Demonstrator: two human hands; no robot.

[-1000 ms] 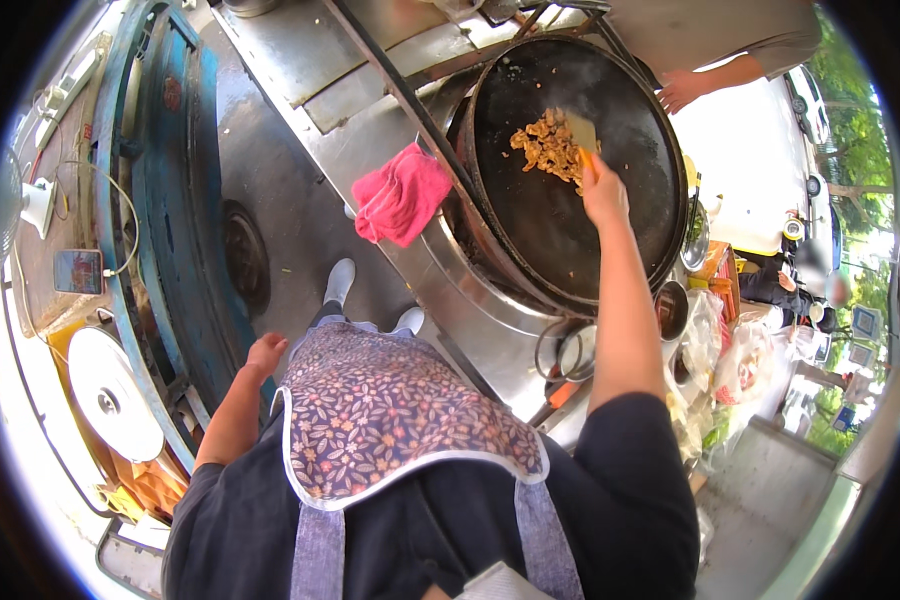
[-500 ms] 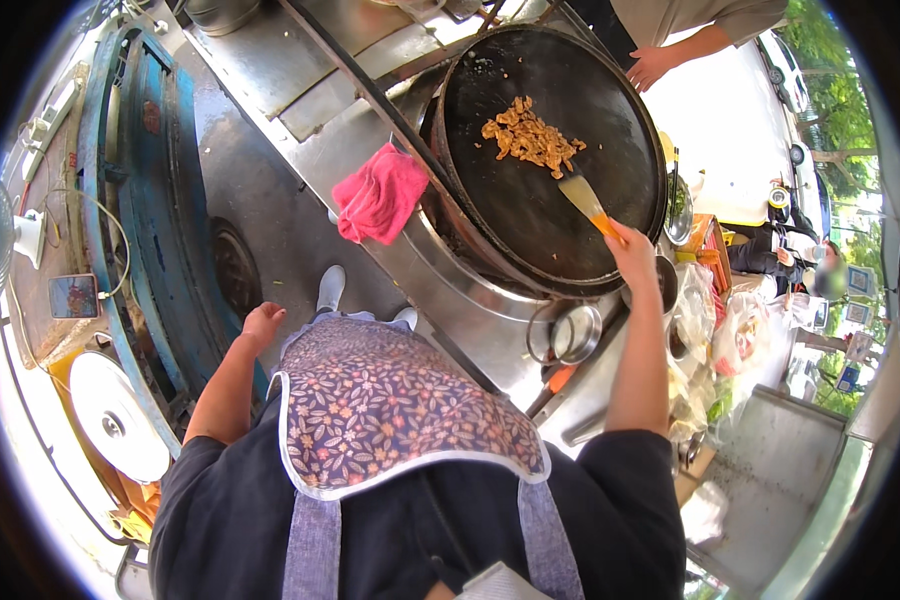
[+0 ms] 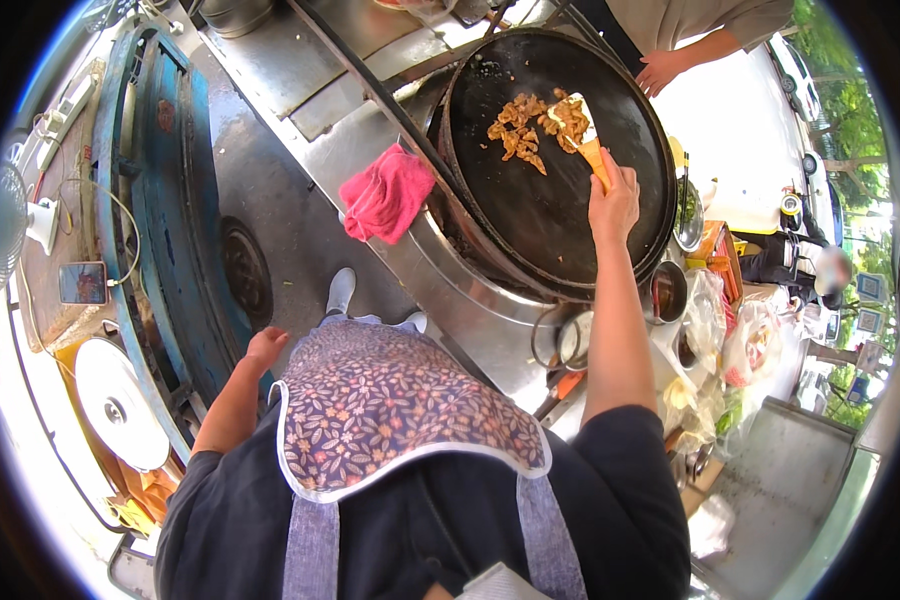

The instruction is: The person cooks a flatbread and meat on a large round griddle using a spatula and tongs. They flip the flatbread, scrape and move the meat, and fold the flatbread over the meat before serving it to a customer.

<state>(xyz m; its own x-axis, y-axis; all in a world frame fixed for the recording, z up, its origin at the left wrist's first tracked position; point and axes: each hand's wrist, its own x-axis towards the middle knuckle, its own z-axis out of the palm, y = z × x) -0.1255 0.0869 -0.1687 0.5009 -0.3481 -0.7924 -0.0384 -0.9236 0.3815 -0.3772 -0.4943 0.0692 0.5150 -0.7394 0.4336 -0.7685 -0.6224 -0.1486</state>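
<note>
My right hand (image 3: 615, 208) is closed round the orange handle of a spatula (image 3: 594, 160). Its wide, pale blade sits among browned meat pieces (image 3: 515, 128), some of them lying on the blade. The meat is toward the far part of a large round black griddle pan (image 3: 540, 225). My left hand (image 3: 267, 347) hangs low at my left side near a blue metal cart, fingers loosely bent, and I see nothing in it.
A pink cloth (image 3: 387, 194) lies on the steel counter (image 3: 400, 262) left of the pan. Another person's hand (image 3: 658, 72) is by the pan's far right rim. Bowls, plastic bags (image 3: 750, 345) and a small pot (image 3: 667, 292) crowd the right. The blue cart (image 3: 170, 220) stands left.
My right hand has pushed the spatula forward, away from me, into the meat. The single pile has split, with part of it now on or around the blade at the right.
</note>
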